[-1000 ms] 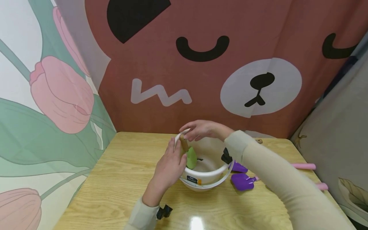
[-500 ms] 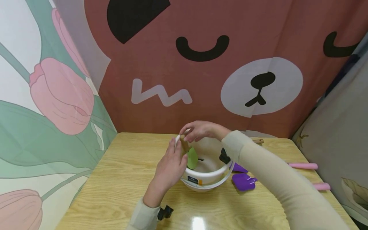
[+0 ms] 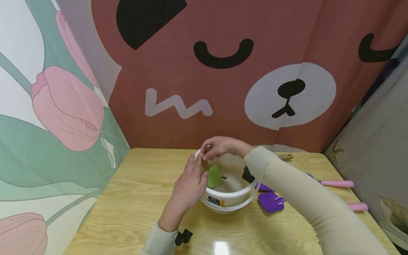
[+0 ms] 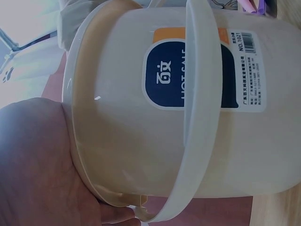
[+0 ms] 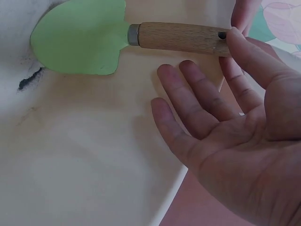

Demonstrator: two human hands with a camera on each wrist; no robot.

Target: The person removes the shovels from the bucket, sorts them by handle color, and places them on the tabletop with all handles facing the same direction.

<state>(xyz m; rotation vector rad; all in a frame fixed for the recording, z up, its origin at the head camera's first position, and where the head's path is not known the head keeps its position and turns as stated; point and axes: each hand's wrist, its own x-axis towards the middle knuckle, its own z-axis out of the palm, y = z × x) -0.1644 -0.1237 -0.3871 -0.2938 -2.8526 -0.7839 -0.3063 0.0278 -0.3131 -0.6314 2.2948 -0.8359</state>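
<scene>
A green trowel (image 3: 214,177) with a wooden handle (image 5: 178,37) stands inside a white bucket (image 3: 227,195), leaning on its left wall. My right hand (image 3: 220,147) reaches over the bucket and pinches the handle's end between thumb and index finger; its other fingers are spread in the right wrist view. With fairly straight fingers, my left hand (image 3: 189,186) rests on the bucket's left rim, next to the handle's end. The bucket's white bail (image 4: 202,117) hangs down across its labelled front. Part of the handle is hidden behind the left fingers in the head view.
Right of the bucket lie a purple shovel (image 3: 271,202) and another purple tool (image 3: 265,187), with pink handles (image 3: 337,183) further right. A wooden handle end (image 3: 285,157) shows behind my right sleeve. Printed curtains stand behind the wooden table (image 3: 143,198).
My right thumb and index finger have closed in on the handle's end. The trowel has turned a little, so its green blade shows wider. My left hand has stayed on the rim.
</scene>
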